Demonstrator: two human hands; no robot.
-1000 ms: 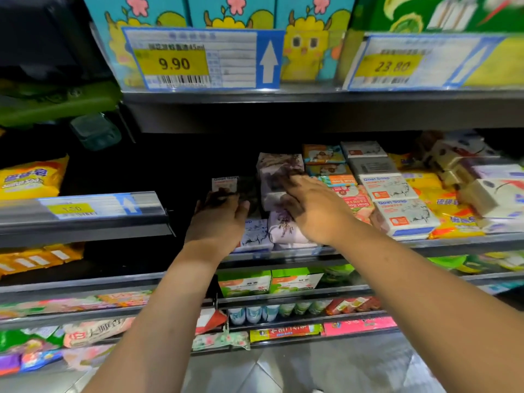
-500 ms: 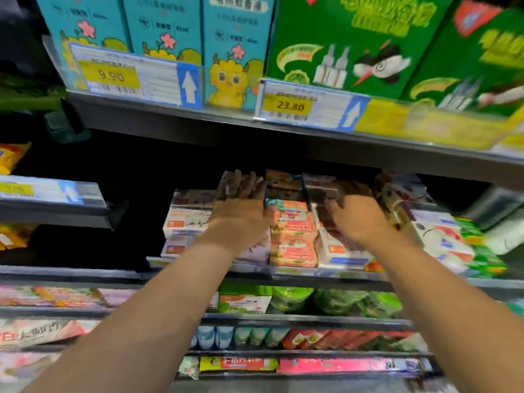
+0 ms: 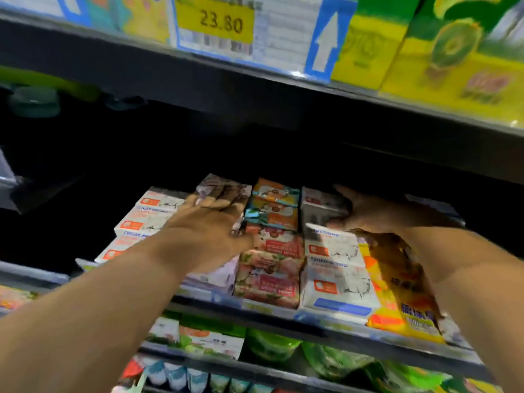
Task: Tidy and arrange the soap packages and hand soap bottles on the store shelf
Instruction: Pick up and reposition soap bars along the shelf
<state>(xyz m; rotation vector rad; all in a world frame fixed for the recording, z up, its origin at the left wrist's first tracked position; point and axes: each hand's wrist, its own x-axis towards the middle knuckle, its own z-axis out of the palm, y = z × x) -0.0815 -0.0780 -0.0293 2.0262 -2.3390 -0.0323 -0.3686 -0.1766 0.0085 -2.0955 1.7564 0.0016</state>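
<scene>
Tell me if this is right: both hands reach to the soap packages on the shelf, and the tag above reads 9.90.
The price is wrong: the head view shows the tag reading 23.80, not 9.90. The left hand and right hand do reach to the soap packages on the shelf.

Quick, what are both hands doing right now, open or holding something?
Left hand: open, fingers flat on the purple soap pack.
Right hand: against a white soap box; grip or push cannot be told.
</scene>
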